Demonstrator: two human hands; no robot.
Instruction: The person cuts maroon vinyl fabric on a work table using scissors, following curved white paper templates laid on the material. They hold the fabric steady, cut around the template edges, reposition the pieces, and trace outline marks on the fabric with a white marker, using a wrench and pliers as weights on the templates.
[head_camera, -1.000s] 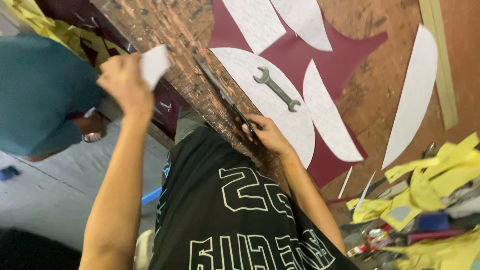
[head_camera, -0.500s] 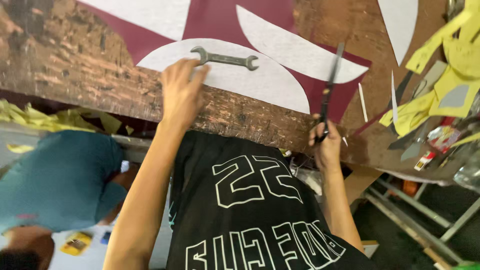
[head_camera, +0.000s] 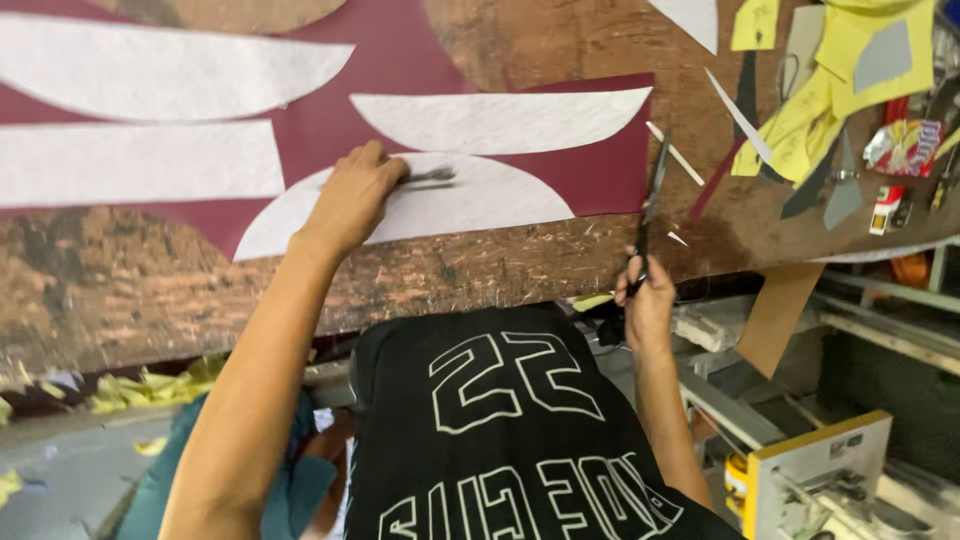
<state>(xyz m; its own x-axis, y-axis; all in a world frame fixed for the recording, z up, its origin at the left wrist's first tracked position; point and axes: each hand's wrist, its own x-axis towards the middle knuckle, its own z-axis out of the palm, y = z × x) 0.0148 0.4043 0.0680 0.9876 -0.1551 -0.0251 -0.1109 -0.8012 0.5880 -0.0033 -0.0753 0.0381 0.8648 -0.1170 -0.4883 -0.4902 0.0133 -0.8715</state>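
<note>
My left hand (head_camera: 350, 200) is closed over one end of a grey metal wrench (head_camera: 432, 177), which lies on a white half-round pattern piece (head_camera: 480, 205). That piece rests on a maroon sheet (head_camera: 320, 125) spread over the worn wooden table (head_camera: 120, 280). Other white pieces lie on the maroon: a pointed one (head_camera: 500, 118), a rectangular one (head_camera: 130, 160) and a long curved one (head_camera: 150, 65). My right hand (head_camera: 645, 300) grips the handles of black scissors (head_camera: 655, 185) at the table's near edge, with the blades pointing away over the tabletop.
Yellow and grey offcuts (head_camera: 800, 110) and a colourful packet (head_camera: 900, 145) clutter the table's right end. A brown card piece (head_camera: 775, 310) hangs off the edge. A yellow-and-white machine (head_camera: 810, 475) stands at lower right. A person in teal (head_camera: 300, 480) crouches at lower left.
My left hand, which held a white piece up a second ago, has come down and closed on the wrench. The right hand keeps the scissors. The view has swung across the table.
</note>
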